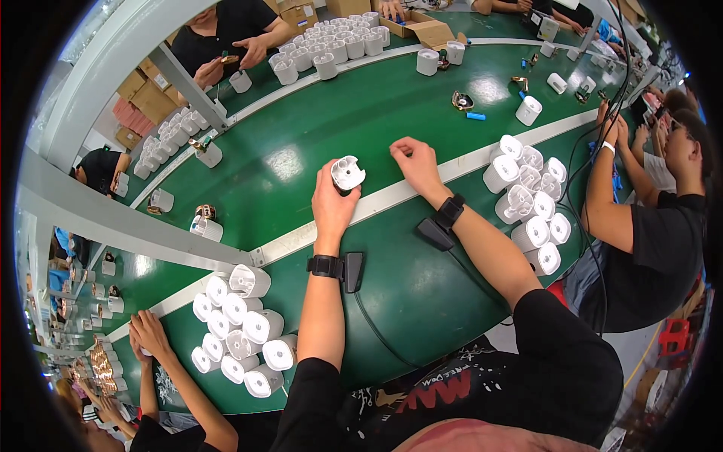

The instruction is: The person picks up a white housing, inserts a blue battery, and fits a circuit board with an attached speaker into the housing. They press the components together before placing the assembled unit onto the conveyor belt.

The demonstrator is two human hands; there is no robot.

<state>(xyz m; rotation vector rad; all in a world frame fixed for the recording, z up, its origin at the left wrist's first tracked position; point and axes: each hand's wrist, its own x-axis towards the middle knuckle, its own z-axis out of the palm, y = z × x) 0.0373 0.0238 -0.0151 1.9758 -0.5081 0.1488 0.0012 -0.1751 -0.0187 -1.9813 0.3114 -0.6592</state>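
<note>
A white plastic housing (348,172), cup-like with a notched rim and posts inside, is in my left hand (330,205). My fingers wrap its side, and its open end faces up. Something dark shows beneath its lower edge. To the right, apart from the housing, my right hand (416,164) hovers over the conveyor's near rail. Its fingers are curled in with the tips close together, and I cannot see whether anything small is between them. Each of my wrists wears a black strap with a cabled box.
White housings stand in groups on the near green table, left (262,325) and right (500,173). The green conveyor (286,120) carries housings, coiled parts and a blue cylinder (475,116). A grey post (151,230) and hanging black cables (591,218) flank me. Co-workers sit around.
</note>
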